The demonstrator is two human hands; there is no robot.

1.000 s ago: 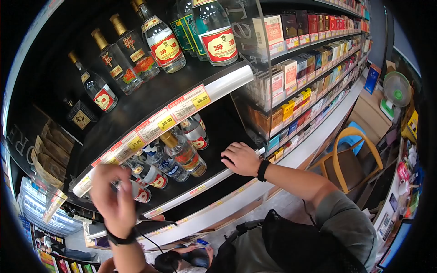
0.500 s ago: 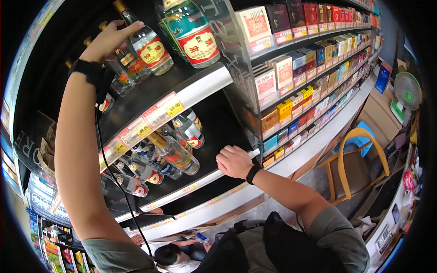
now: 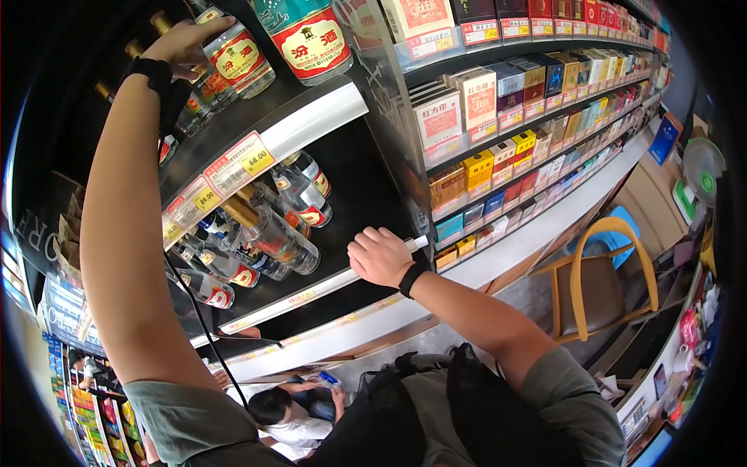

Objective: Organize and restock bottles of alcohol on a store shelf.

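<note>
My left hand is at the upper shelf, with its thumb across the shoulder of a clear liquor bottle. The bottle has a red and cream label, and my other fingers are partly hidden behind it. A larger bottle with a similar label stands to its right. Lower down, my right hand has its fingers curled on the white front edge of the lower shelf. Left of that hand, several clear bottles stand on the lower shelf.
Racks of cigarette packs fill the right, behind a clear divider. A wooden chair stands at the right. A black cable hangs by my left arm. Another person is low in front, holding something blue.
The view has shifted, so shelves and bottles appear further left and higher. My left hand stays at the same bottle and my right hand stays at the shelf edge.
</note>
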